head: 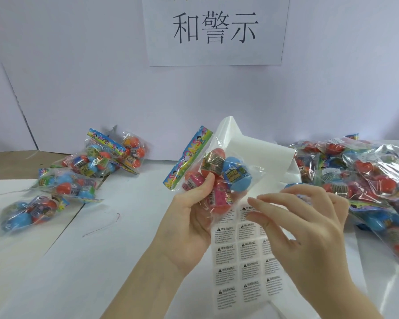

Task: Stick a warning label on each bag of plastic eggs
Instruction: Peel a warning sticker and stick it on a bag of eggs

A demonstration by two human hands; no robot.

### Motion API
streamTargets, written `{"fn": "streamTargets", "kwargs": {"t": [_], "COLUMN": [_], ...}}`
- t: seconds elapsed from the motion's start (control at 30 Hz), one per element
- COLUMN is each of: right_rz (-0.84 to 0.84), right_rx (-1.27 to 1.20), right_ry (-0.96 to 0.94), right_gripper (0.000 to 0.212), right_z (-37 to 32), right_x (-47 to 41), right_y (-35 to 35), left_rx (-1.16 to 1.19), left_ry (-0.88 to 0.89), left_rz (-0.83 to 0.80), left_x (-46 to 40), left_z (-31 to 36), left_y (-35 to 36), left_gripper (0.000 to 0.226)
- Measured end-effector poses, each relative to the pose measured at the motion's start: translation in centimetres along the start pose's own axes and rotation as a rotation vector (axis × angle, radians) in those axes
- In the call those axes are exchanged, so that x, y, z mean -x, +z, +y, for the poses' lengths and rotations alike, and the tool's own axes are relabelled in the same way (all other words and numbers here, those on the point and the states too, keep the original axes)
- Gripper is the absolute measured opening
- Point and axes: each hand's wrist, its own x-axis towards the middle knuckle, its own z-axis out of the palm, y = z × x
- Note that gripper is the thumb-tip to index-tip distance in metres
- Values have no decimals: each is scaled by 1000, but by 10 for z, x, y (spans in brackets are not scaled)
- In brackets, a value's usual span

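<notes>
The left hand (191, 217) grasps a clear plastic bag of red, pink and blue plastic eggs (214, 173), thumb curled over its front, lifting it above the white table (101, 261); the bag's bright printed header strip (188, 157) tilts up toward the left. The right hand (309, 231) hovers just beside the bag, over a glossy sheet of white warning labels (240, 261) lying flat on the table; its fingers are loosely extended, the fingertips (253, 201) close to the sheet's upper rows, and whether a label sits pinched between them cannot be told. A small group of egg bags (78, 176) lies at the left of the table, and a larger heap of egg bags (366, 180) fills the right side. A curled white backing sheet (251, 146) stands behind the held bag. A paper sign with large black characters (214, 28) hangs on the pale wall (78, 77)
</notes>
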Motion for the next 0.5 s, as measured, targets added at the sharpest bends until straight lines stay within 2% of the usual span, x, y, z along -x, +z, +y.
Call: {"fn": "streamTargets", "kwargs": {"t": [0.2,0.33,0.5], "right_rz": [32,19,12], "right_rx": [47,50,28], "right_ry": [-65,-97,-108], "right_gripper": [15,15,12], "right_z": [1,1,0], "right_x": [0,0,0], "right_y": [-1,0,-1], "left_rx": [49,76,66], "left_ry": [22,26,33], "left_rz": [10,17,29], "left_x": [-2,-3,-3], "left_z": [0,-1,-2], "left_y": [-2,-3,-3], "left_gripper": [29,37,29]}}
